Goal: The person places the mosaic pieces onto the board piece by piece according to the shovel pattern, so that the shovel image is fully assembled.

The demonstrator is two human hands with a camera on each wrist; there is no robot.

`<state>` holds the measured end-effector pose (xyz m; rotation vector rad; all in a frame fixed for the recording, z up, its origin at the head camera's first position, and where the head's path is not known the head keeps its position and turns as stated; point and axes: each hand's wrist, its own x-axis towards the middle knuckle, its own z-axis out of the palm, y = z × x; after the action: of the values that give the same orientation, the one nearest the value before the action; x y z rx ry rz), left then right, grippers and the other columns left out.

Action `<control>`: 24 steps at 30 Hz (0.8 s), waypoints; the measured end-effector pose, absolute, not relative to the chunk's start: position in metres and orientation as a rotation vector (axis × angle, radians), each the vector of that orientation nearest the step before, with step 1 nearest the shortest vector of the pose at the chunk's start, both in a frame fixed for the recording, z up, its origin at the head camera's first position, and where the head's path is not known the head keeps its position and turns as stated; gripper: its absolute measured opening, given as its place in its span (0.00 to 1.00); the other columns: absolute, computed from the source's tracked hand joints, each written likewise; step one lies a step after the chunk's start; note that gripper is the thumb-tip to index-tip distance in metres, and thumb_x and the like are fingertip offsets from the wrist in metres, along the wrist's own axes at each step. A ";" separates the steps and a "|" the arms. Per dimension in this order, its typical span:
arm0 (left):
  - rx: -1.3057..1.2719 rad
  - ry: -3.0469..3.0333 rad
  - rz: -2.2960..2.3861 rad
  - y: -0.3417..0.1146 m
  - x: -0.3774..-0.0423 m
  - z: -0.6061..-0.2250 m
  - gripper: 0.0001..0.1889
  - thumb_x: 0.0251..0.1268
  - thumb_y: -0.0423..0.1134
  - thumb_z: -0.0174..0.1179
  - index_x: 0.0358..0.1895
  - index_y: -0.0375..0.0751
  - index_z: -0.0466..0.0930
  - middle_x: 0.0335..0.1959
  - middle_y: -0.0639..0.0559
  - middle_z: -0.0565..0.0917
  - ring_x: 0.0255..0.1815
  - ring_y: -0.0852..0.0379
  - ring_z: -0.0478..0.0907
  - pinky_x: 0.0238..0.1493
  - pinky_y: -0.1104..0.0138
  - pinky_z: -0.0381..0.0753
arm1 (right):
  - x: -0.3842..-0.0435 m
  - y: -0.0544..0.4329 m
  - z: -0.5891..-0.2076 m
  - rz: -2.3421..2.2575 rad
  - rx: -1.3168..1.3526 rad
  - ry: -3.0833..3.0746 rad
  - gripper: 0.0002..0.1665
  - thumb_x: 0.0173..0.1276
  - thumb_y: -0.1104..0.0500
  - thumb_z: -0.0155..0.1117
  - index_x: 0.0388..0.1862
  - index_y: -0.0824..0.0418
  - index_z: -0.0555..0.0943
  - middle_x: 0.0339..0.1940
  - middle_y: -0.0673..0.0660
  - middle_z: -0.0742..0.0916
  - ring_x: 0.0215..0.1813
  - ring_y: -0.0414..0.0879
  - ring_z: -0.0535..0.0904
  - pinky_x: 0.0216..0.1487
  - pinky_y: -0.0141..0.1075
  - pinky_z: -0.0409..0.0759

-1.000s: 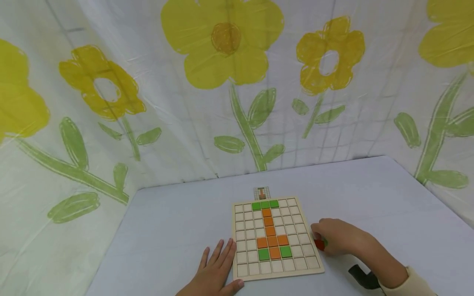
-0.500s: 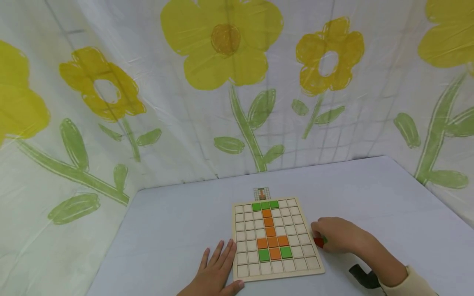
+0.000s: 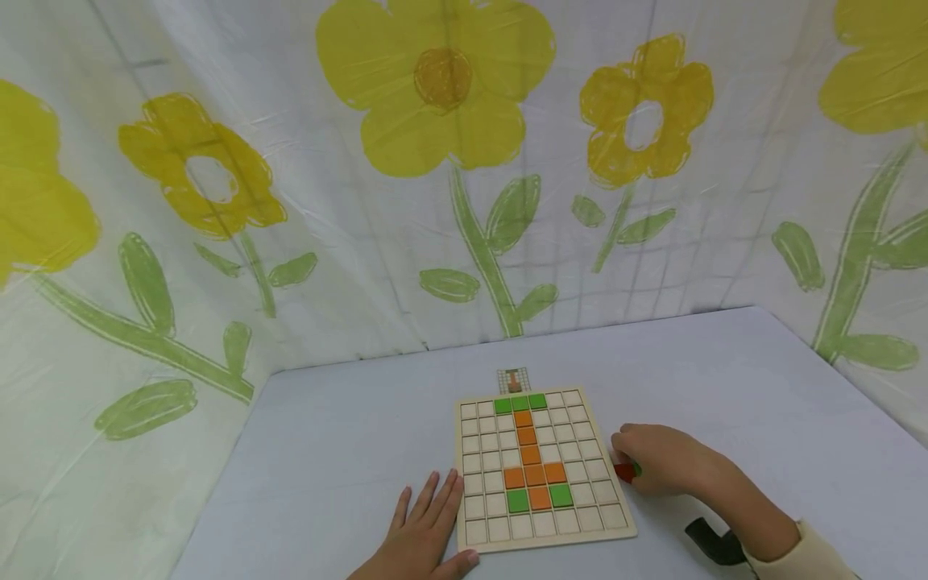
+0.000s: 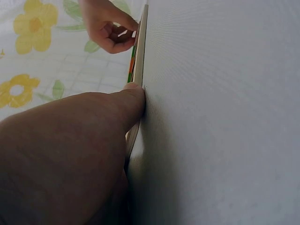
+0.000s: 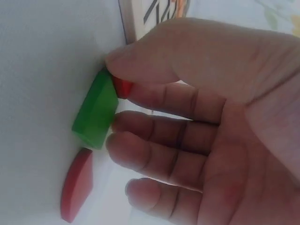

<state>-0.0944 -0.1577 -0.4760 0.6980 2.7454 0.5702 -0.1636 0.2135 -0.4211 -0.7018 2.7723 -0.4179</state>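
Note:
A wooden grid board (image 3: 474, 530) lies on the table, bearing green and orange square tiles in a pattern. My left hand (image 3: 419, 528) rests against its left side, fingers straight, thumb at the front corner; in the left wrist view that thumb touches the board's edge. Just right of the board, my right hand (image 3: 663, 463) bends over a few small pieces. Its thumb and index finger pinch a red tile (image 5: 123, 87), which the thumb partly covers. A green tile (image 5: 96, 112) stands tilted against it near the fingertips. Another red piece (image 5: 77, 185) lies lower on the table.
A small printed card (image 3: 513, 379) with a grid pattern lies behind the board's far edge. A black curved object (image 3: 714, 544) is beneath the right wrist. The white table (image 3: 348, 419) ends at a curtain (image 3: 377, 242) printed with yellow flowers.
My right hand and the red tile have shifted very slightly away from me along the board's right side. The left hand and the board stay in place.

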 end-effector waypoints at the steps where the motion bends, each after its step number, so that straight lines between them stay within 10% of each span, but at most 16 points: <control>1: 0.698 2.745 0.569 -0.158 -0.094 -0.476 0.49 0.72 0.70 0.44 0.81 0.37 0.45 0.82 0.43 0.48 0.80 0.38 0.41 0.69 0.33 0.36 | -0.163 0.213 -0.421 -0.414 -0.709 2.778 0.17 0.52 0.70 0.76 0.24 0.53 0.76 0.25 0.45 0.73 0.27 0.41 0.67 0.29 0.36 0.69; 24: 0.686 2.746 0.563 -0.157 -0.094 -0.476 0.49 0.71 0.70 0.44 0.81 0.37 0.45 0.82 0.44 0.48 0.80 0.38 0.41 0.69 0.34 0.36 | -0.159 0.211 -0.419 -0.433 -0.590 2.668 0.19 0.51 0.68 0.78 0.22 0.53 0.75 0.21 0.46 0.75 0.27 0.43 0.69 0.30 0.37 0.70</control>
<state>-0.0941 -0.1571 -0.4759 0.6859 2.7465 0.5625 -0.1592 0.2108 -0.4191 -0.5900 2.6675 -0.4330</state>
